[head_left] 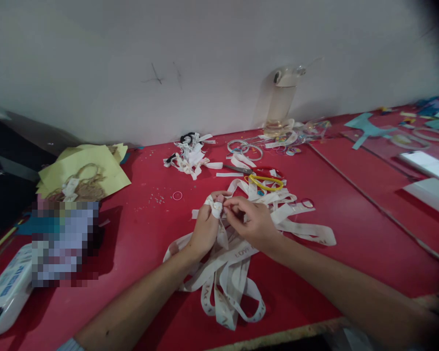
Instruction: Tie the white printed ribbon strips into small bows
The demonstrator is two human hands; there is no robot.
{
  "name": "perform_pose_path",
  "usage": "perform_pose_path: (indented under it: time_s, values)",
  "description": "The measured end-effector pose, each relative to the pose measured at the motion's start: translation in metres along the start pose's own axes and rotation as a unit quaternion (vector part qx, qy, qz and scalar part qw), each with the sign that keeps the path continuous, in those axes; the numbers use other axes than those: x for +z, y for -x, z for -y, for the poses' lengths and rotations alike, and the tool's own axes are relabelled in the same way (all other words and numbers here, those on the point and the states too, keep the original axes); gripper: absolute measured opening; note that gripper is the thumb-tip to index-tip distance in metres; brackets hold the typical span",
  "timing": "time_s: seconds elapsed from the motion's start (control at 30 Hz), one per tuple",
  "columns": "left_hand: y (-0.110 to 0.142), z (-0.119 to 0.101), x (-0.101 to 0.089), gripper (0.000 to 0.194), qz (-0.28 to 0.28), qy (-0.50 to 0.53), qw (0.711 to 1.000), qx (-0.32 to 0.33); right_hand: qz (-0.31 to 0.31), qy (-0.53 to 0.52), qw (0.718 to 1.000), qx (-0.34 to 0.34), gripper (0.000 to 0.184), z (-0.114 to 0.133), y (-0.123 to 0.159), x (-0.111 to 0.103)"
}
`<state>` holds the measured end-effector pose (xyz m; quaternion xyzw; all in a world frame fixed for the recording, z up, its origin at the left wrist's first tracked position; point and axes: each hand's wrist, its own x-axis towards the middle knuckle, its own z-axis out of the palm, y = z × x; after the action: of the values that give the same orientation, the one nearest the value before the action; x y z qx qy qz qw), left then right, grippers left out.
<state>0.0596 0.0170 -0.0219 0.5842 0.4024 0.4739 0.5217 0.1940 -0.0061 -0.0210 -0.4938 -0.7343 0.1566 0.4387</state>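
Note:
A long white ribbon (237, 268) with printed letters lies in loose loops on the red table, below and around my hands. Part of it is wrapped about the fingers of my left hand (205, 222), which is closed on it. Close beside, my right hand (254, 219) pinches with thumb and forefinger at the wrapped part; whatever sits between those fingertips is too small to make out. Just beyond my hands lie scissors (269, 170) with red handles and a yellow ring-shaped band (265, 183), among more ribbon.
Ribbon scraps (192, 156) lie near the wall. A clear bottle (281, 100) stands at the back. On the left are yellow paper (84, 170) with twine and a white container (10, 287). A phone (429, 165) and blue cutouts (366, 127) lie right. A pink ring (177, 195) is left of my hands.

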Motion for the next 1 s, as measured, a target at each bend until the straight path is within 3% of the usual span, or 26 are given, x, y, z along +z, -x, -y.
perform_pose_path:
  time_s: [0.57, 0.83, 1.0]
  values:
    - [0.0009, 0.0022, -0.0027, 0.035, -0.004, -0.046, 0.996, -0.071, 0.032, -0.026, 0.999, -0.009, 0.006, -0.0021, 0.0012, 0.0005]
    - [0.0010, 0.0006, -0.0022, 0.036, -0.039, -0.047, 0.994, -0.086, 0.021, -0.030, 0.999, 0.018, 0.008, 0.0003, -0.0002, 0.0014]
    - [0.0001, 0.0002, -0.0013, 0.037, -0.026, -0.040, 0.996, -0.073, 0.017, -0.029, 0.999, 0.025, 0.009, 0.0000, -0.0001, 0.0020]
